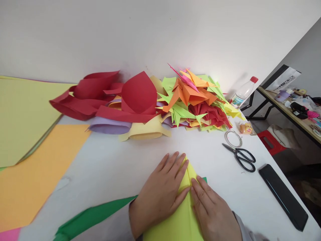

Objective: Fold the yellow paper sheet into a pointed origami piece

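Note:
A folded sheet of yellow paper [184, 214] lies on the white table near its front, its narrow point facing away from me. My left hand [163, 190] rests flat on the left side of the paper, fingers stretched toward the point. On the right side, my right hand [210, 207] is pressed down with fingers extended, its fingertips near the centre crease. Green paper [95, 214] lies partly under my left forearm, and a small green corner shows beyond my right fingers. The lower end of the yellow paper is cut off by the frame.
Folded red paper shapes [139, 93] and a pile of colourful origami [193, 97] stand along the wall. Large yellow sheets [25, 120] and an orange sheet [60, 160] lie left. Scissors [240, 157], a tape roll [233, 139], a bottle [244, 92] and a black case [283, 197] are right.

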The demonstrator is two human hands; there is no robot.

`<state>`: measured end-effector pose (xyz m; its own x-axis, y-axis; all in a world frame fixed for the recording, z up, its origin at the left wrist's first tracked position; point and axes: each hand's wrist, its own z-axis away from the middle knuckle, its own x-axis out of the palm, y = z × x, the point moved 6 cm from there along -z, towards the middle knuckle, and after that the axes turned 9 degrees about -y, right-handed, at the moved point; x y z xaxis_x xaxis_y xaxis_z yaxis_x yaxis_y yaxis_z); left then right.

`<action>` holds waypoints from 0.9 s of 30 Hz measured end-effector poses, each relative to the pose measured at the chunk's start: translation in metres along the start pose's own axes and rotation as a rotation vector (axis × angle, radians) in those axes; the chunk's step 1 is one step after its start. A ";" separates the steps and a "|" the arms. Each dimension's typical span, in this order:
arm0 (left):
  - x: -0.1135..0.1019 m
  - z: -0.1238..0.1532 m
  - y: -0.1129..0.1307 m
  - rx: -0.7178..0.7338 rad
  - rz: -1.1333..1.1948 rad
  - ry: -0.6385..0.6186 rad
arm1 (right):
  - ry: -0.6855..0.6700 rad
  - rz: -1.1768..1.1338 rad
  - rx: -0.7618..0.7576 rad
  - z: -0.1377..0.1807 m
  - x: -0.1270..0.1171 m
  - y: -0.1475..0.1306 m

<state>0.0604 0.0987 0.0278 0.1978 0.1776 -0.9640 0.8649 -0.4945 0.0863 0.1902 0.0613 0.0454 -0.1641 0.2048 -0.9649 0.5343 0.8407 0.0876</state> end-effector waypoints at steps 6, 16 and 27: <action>-0.001 -0.001 0.001 -0.003 -0.021 -0.002 | -0.040 -0.067 0.003 0.002 0.000 -0.002; -0.003 -0.001 -0.001 -0.008 -0.012 -0.029 | -0.310 -0.389 0.142 -0.005 -0.021 0.029; -0.003 -0.003 -0.005 -0.025 0.010 -0.058 | -0.541 -0.220 0.068 0.001 0.011 0.017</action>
<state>0.0563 0.1030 0.0311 0.1797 0.1225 -0.9761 0.8743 -0.4747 0.1014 0.1985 0.0770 0.0364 0.1602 -0.2707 -0.9492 0.5906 0.7969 -0.1276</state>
